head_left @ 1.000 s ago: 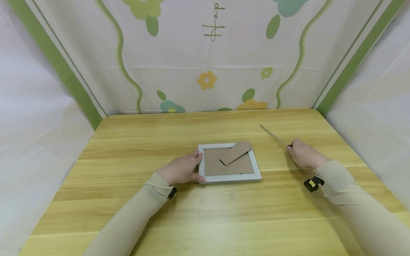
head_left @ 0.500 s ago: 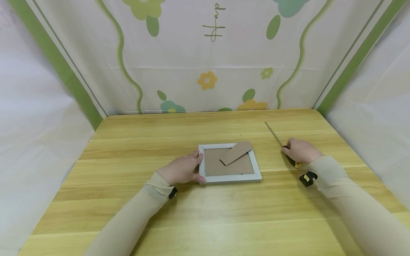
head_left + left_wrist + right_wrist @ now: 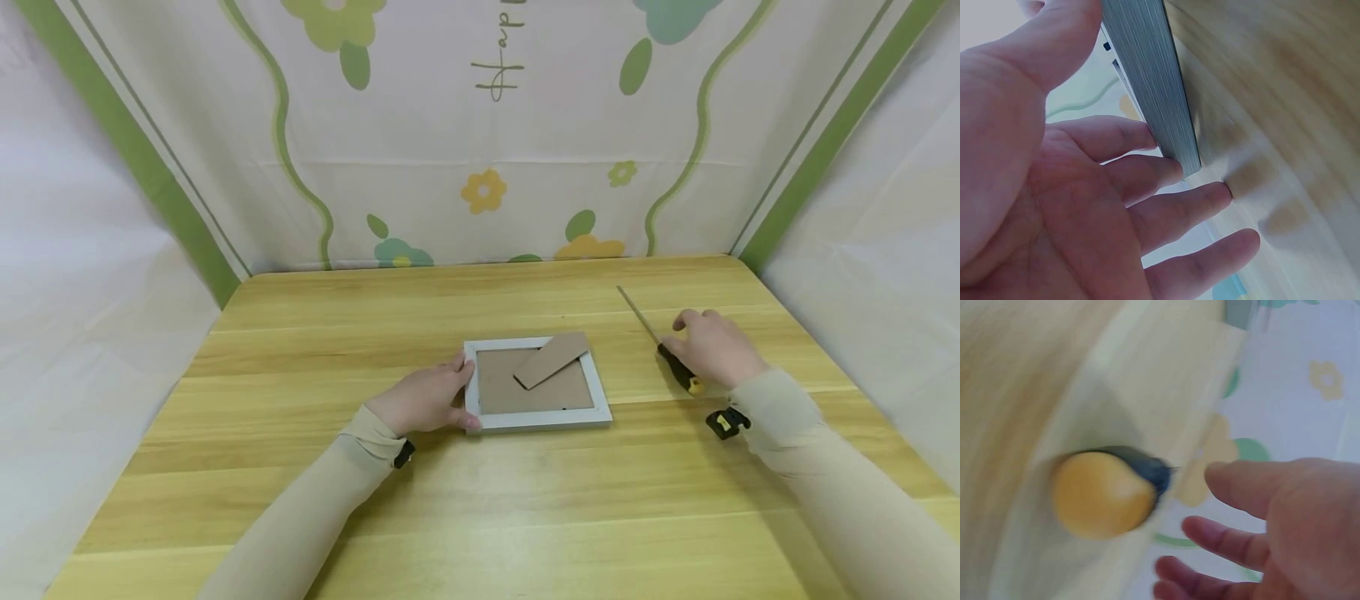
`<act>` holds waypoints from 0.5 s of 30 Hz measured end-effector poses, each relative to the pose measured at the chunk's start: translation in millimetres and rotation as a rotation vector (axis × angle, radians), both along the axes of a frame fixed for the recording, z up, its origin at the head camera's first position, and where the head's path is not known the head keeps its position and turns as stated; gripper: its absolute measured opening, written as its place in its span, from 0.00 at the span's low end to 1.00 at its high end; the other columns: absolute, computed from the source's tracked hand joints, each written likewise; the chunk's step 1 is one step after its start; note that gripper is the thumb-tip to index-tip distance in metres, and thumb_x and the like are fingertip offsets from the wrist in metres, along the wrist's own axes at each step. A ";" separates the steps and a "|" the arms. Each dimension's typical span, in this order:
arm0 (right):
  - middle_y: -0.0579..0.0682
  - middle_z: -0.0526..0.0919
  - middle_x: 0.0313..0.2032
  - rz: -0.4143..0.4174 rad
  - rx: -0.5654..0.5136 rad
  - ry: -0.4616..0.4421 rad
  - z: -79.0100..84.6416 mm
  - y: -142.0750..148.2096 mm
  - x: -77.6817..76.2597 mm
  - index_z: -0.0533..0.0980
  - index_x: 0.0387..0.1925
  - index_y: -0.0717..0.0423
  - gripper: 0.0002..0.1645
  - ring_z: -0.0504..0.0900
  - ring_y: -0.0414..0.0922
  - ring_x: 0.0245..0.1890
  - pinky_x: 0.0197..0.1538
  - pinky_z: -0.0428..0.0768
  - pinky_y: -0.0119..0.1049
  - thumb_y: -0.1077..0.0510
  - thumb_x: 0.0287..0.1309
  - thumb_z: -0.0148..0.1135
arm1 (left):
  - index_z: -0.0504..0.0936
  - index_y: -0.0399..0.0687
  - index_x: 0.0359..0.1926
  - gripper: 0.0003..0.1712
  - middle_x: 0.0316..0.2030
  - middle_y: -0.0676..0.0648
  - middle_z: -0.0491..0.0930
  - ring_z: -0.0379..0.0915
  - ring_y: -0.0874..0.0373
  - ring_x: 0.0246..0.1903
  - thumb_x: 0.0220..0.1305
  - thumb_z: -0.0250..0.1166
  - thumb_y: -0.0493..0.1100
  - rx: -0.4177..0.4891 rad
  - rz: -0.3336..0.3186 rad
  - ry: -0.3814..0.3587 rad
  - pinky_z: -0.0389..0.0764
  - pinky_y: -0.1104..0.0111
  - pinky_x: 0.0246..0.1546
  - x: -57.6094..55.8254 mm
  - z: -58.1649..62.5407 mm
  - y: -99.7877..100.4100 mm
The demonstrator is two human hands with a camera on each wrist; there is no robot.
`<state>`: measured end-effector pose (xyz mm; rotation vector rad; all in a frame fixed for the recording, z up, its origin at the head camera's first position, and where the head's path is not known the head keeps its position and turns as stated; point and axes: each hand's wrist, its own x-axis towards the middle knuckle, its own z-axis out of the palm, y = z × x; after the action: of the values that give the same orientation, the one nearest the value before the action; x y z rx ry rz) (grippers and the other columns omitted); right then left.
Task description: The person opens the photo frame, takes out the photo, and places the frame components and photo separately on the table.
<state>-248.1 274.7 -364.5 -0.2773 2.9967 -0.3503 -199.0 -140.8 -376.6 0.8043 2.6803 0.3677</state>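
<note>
A white-edged picture frame [image 3: 540, 420] lies back up on the wooden table, its brown stand [image 3: 553, 360] slanting over the brown backing. My left hand [image 3: 423, 397] grips the frame's left side, thumb at the near corner and fingers further up. In the left wrist view, the frame's grey edge [image 3: 1154, 81] stands against the fingertips, with the outer fingers reaching past its end. A screwdriver [image 3: 677, 369] with a black-and-yellow handle lies to the right of the frame, its shaft pointing away. My right hand [image 3: 718, 346] hovers just above the handle, fingers parted; in the right wrist view it is apart from the screwdriver's yellow end [image 3: 1100, 497].
The wooden table [image 3: 480, 517] reaches a white cloth backdrop [image 3: 420, 125] with printed flowers. White cloth also hangs at both sides. Black straps with small buckles [image 3: 725, 423] sit at the wrists.
My right hand set the screwdriver down, turning it slightly, then let go and lifted off, fingers spreading. The left hand and the picture frame stayed in place.
</note>
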 end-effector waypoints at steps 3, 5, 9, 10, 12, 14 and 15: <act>0.65 0.81 0.38 -0.004 -0.028 0.081 9.9 -9.0 9.9 0.74 0.54 0.71 0.29 0.80 0.57 0.33 0.39 0.77 0.56 0.46 0.72 0.52 | 0.55 0.30 0.74 0.57 0.73 0.29 0.48 0.53 0.41 0.71 0.58 0.69 0.61 0.003 0.000 0.006 0.61 0.55 0.68 0.2 -0.2 -0.1; 0.56 0.83 0.30 0.012 -0.058 0.106 13.7 -16.8 16.6 0.76 0.51 0.68 0.26 0.78 0.48 0.24 0.33 0.77 0.49 0.47 0.73 0.52 | 0.55 0.30 0.74 0.57 0.73 0.29 0.49 0.54 0.41 0.71 0.57 0.69 0.61 0.005 0.000 0.010 0.62 0.55 0.68 -0.3 -0.9 0.0; 0.47 0.80 0.22 0.068 -0.147 0.078 12.5 -31.3 31.3 0.80 0.48 0.66 0.22 0.73 0.41 0.18 0.23 0.72 0.40 0.49 0.72 0.53 | 0.56 0.30 0.73 0.57 0.73 0.29 0.49 0.54 0.40 0.70 0.57 0.70 0.61 0.009 -0.002 0.018 0.62 0.54 0.67 -1.4 -1.4 1.0; 0.47 0.78 0.22 0.080 -0.171 0.061 10.5 -35.3 35.4 0.80 0.49 0.66 0.21 0.72 0.42 0.18 0.23 0.71 0.39 0.50 0.72 0.54 | 0.56 0.31 0.73 0.57 0.73 0.30 0.50 0.54 0.39 0.70 0.56 0.70 0.61 0.009 -0.001 0.020 0.63 0.54 0.67 -1.5 -1.2 1.2; 0.47 0.78 0.20 0.098 -0.215 0.006 5.5 -42.5 43.0 0.79 0.51 0.66 0.21 0.71 0.42 0.17 0.21 0.70 0.38 0.51 0.72 0.55 | 0.57 0.32 0.73 0.57 0.73 0.31 0.51 0.55 0.37 0.69 0.56 0.71 0.62 0.007 0.002 0.026 0.62 0.50 0.67 -1.4 -0.2 1.1; 0.47 0.78 0.18 0.114 -0.248 -0.044 0.8 -49.4 50.2 0.78 0.53 0.67 0.22 0.69 0.41 0.14 0.20 0.69 0.37 0.52 0.72 0.54 | 0.61 0.33 0.73 0.54 0.72 0.32 0.54 0.56 0.34 0.69 0.57 0.70 0.63 0.011 0.001 0.035 0.62 0.46 0.66 -2.7 1.1 -0.1; 0.47 0.77 0.16 0.122 -0.257 -0.064 -1.1 -52.5 53.2 0.78 0.55 0.68 0.23 0.68 0.41 0.13 0.20 0.68 0.36 0.52 0.72 0.54 | 0.63 0.33 0.72 0.52 0.72 0.31 0.56 0.57 0.34 0.68 0.58 0.70 0.62 0.024 -0.004 0.042 0.62 0.45 0.66 -4.4 1.3 -1.3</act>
<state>-194.9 222.1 -365.5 -0.4601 2.8524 -0.7167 -203.3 -142.2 -375.3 0.8337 2.7176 0.3873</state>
